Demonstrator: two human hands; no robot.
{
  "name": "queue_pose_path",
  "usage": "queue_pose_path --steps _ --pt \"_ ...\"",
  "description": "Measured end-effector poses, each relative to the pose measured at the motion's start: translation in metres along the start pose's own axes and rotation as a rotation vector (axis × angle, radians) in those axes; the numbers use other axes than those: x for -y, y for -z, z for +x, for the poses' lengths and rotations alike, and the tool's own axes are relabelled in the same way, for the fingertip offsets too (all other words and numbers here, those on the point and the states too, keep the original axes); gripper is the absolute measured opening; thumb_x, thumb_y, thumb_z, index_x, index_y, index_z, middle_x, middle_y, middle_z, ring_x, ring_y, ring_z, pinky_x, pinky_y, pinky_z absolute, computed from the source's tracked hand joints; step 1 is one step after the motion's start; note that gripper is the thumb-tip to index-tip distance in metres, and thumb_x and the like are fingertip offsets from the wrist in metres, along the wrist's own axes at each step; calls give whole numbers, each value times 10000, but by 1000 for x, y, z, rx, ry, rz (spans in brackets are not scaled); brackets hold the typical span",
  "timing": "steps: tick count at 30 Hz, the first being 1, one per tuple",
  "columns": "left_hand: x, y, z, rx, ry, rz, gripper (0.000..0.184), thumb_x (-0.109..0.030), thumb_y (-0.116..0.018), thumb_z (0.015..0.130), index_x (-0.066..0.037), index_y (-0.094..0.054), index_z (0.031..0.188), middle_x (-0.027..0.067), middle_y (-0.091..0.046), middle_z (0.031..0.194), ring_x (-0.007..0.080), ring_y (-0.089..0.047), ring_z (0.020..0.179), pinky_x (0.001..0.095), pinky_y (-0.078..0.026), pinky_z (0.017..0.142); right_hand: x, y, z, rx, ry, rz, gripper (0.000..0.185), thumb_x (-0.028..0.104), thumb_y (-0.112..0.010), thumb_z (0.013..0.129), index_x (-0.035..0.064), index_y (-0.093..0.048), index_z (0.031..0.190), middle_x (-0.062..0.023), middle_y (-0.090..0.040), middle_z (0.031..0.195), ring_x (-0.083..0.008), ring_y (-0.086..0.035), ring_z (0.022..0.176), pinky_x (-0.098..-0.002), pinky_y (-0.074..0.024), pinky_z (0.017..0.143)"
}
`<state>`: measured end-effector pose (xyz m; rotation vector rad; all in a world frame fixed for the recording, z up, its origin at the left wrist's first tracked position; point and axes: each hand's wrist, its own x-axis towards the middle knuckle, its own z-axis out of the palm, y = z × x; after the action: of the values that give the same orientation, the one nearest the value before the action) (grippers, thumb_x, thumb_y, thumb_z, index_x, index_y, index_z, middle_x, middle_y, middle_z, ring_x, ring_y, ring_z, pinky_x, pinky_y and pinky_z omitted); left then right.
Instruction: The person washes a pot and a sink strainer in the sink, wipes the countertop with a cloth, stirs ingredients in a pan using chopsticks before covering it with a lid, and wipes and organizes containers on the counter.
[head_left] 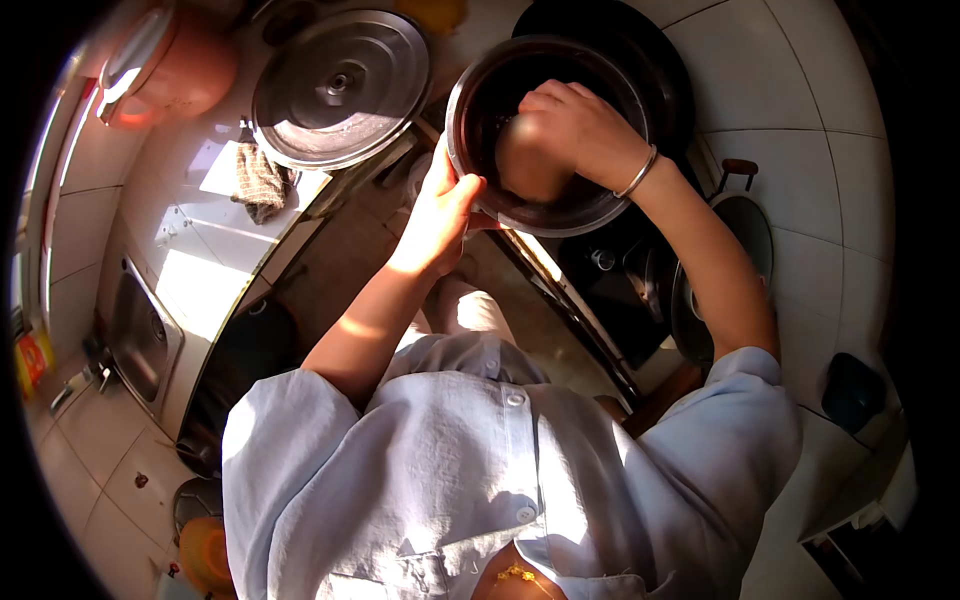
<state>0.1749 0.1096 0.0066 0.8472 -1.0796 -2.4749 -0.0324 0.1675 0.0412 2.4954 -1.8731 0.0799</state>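
A round metal pot (462, 130) with a dark inside is tipped toward me above the gap between counter and stove. My left hand (440, 212) grips its near left rim, thumb on the outside edge. Inside the pot is my right hand (570, 135), with a bangle (637, 172) at the wrist. Its fingers are curled, and a blurred brownish patch beneath them hides whatever they hold. Behind the pot sits a black wok-like pan (672, 75).
A large round metal lid (340, 90) lies on the left counter, beside a checked cloth (262, 180). An orange-pink container (185, 70) stands at the back left. A sink (140, 325) is at the left, a black stove (610, 280) at the right, with a lidded pan (745, 235) beyond.
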Motion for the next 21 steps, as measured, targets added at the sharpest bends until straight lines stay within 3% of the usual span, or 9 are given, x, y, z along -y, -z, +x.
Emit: queue_pose_path --steps 1,7,8,14,17,21 --pt "-1 0 -1 -3 0 -3 607 -81 -444 895 -207 -230 1449 40 -494 1238 114 -566 957 263 -568 585 -8 4 -4 -95 21 -53 126 90 -587 750 81 -618 872 -26 -585 999 -206 -546 982 -327 -462 833" --pt "0 3 2 5 -19 2 607 -71 -434 904 -211 -222 1456 32 -473 1268 106 -547 938 275 -575 586 -23 28 -14 98 -228 -148 154 37 -602 757 71 -621 905 -43 -591 871 -222 -615 826 -329 -523 688" --pt "2 4 3 14 -22 4 606 -71 -432 907 -213 -221 1457 31 -472 1269 107 -547 938 279 -577 587 -25 29 -16 65 -209 -148 226 29 -593 772 76 -629 990 -60 -611 862 -250 -630 791 -350 -527 674" --pt "3 2 0 12 -15 -28 668 -44 -425 840 -175 -214 1460 83 -440 1329 178 -531 1097 268 -562 604 -23 42 -23 2 -342 3 347 11 -590 784 91 -606 1122 -53 -625 970 -244 -620 847 -344 -525 705" --pt "1 1 -2 10 -7 -29 672 -47 -429 842 -183 -211 1463 85 -435 1335 187 -527 1109 278 -566 617 -15 49 -22 61 -232 -87 409 -3 -599 756 99 -592 1153 -44 -600 1073 -214 -590 935 -324 -496 758" --pt "-8 -1 -6 8 21 -70 665 -58 -433 847 -198 -218 1461 82 -433 1337 196 -527 1111 291 -567 616 -4 39 -17 120 -93 -367 361 21 -585 737 90 -587 1091 -41 -566 1058 -189 -551 959 -304 -446 809"
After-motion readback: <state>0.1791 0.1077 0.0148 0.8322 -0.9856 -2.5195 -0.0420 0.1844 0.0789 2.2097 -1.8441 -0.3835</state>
